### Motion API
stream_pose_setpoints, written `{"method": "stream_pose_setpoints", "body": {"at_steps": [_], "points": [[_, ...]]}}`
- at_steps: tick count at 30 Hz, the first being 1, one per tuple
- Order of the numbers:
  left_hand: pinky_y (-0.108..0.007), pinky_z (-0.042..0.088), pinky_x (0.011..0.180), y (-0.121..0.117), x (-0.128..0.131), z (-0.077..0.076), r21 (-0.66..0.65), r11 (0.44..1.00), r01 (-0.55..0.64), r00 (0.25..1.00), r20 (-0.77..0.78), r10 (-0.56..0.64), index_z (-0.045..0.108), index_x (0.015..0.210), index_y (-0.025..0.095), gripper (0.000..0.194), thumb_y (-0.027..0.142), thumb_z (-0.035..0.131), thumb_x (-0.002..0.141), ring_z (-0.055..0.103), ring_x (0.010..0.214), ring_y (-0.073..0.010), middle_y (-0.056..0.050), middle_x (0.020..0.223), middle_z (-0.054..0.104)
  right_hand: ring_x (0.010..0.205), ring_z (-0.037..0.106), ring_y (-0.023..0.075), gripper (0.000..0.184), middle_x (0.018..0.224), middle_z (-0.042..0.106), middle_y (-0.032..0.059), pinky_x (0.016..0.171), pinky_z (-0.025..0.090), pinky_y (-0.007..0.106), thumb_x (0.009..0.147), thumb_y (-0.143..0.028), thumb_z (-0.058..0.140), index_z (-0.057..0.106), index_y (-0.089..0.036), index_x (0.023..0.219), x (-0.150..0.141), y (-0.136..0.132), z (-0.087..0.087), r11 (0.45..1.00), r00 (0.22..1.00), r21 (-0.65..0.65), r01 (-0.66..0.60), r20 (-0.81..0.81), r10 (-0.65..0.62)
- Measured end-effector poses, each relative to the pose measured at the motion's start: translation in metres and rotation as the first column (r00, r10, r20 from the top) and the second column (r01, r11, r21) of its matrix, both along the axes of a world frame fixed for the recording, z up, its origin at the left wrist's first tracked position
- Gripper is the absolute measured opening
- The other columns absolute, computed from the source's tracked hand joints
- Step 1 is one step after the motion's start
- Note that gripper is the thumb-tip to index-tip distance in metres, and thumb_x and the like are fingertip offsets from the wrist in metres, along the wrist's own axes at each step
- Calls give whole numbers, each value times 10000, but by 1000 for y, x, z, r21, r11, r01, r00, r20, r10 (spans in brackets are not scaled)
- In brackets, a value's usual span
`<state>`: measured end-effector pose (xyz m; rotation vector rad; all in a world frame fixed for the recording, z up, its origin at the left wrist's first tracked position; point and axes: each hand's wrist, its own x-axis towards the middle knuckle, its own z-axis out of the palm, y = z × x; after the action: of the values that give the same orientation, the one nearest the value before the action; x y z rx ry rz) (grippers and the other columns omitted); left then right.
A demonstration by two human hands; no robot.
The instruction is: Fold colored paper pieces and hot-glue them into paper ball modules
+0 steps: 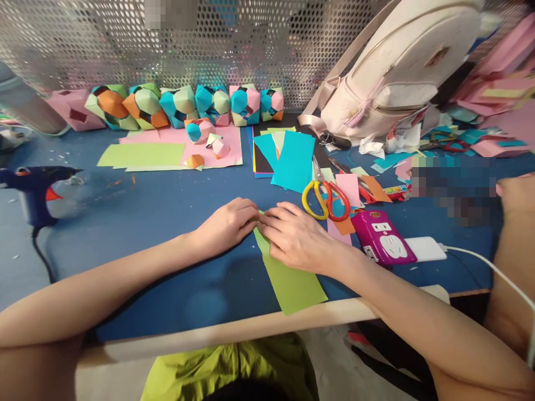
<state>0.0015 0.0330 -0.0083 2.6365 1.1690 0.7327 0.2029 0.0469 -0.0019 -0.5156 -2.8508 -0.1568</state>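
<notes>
A light green paper strip [292, 287] lies at a slant on the blue table, its near end reaching the table's front edge. At its far end the fingers of my left hand [232, 225] are closed on the paper's edge. My right hand [295, 236] lies over the strip from the right, fingers curled and pressed on the same end. The fingertips of both hands nearly meet there and hide the paper beneath. Just beyond my right hand are scissors [310, 200] with one yellow and one red handle.
Folded paper balls [178, 106] line the mesh partition. Blue paper sheets [293, 161] lie ahead, a glue gun [37, 189] far left. To the right are a purple power adapter [382, 236] with a white charger, paper scraps, a backpack [384, 72] and another person's arm [514, 245].
</notes>
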Motion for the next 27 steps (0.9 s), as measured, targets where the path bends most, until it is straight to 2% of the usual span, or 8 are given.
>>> {"method": "stream_pose_setpoints", "body": {"at_steps": [4, 7, 11, 15, 18, 20, 23, 27], "points": [[-328, 513, 814, 3, -2, 0, -8, 1000, 5, 994, -107, -6, 604, 929, 126, 193, 192, 423, 923, 615, 906, -189, -106, 953, 662, 945, 539, 253, 291, 1066, 677, 120, 878, 369, 417, 885, -191, 450, 644, -78, 1070, 1, -3, 8, 1000, 997, 13, 28, 76, -28], [-340, 506, 822, 3, -3, 4, -9, 1000, 18, 983, -184, -19, 606, 921, 125, 208, 214, 418, 930, 605, 916, -199, -113, 989, 648, 861, 549, 233, 260, 1011, 685, 110, 857, 360, 405, 872, -153, 449, 668, -84, 993, 4, -7, 16, 998, 985, 16, 61, 159, -63], [-356, 504, 828, 1, -2, 7, -6, 1000, 17, 966, -257, -18, 619, 922, 123, 226, 282, 459, 924, 596, 926, -214, -117, 1037, 639, 832, 559, 206, 239, 995, 683, 111, 943, 323, 401, 844, -108, 464, 686, -99, 932, 11, -14, 22, 993, 967, 30, 112, 227, -116], [-336, 505, 833, -2, -3, 5, 34, 999, 28, 962, -271, -18, 622, 983, 136, 235, 287, 450, 931, 599, 937, -201, -102, 1106, 647, 791, 568, 204, 227, 875, 687, 98, 1055, 223, 442, 823, -86, 478, 700, -129, 807, 18, -20, 24, 988, 933, 69, 140, 326, -155], [-318, 508, 839, -3, -3, 3, 86, 994, 63, 960, -279, -37, 626, 1018, 163, 237, 253, 419, 943, 597, 963, -188, -72, 1178, 650, 757, 574, 197, 226, 774, 669, 72, 1037, 249, 440, 821, -76, 477, 690, -134, 772, 21, -19, 30, 984, 918, 30, 178, 356, -176], [-313, 516, 834, -5, -2, 2, 118, 990, 82, 955, -294, -44, 628, 1035, 176, 246, 237, 406, 948, 594, 978, -185, -58, 1200, 652, 751, 576, 192, 230, 776, 664, 67, 948, 330, 407, 827, -61, 456, 676, -127, 813, 19, -16, 34, 974, 920, -20, 226, 333, -207], [-316, 533, 815, -6, 0, 4, 140, 987, 83, 942, -335, -32, 625, 1064, 182, 263, 232, 391, 954, 589, 995, -191, -58, 1205, 655, 807, 586, 201, 266, 931, 675, 107, 822, 376, 369, 851, -54, 414, 646, -105, 969, 11, -12, 31, 962, 937, -35, 271, 237, -255], [-322, 557, 787, -7, 2, 6, 124, 990, 66, 919, -394, -12, 597, 1107, 150, 280, 230, 372, 959, 588, 999, -202, -89, 1182, 659, 867, 609, 213, 380, 1135, 646, 170, 823, 397, 361, 863, -31, 384, 556, -40, 1201, 3, -15, 20, 970, 944, 49, 239, 222, -244]]}}
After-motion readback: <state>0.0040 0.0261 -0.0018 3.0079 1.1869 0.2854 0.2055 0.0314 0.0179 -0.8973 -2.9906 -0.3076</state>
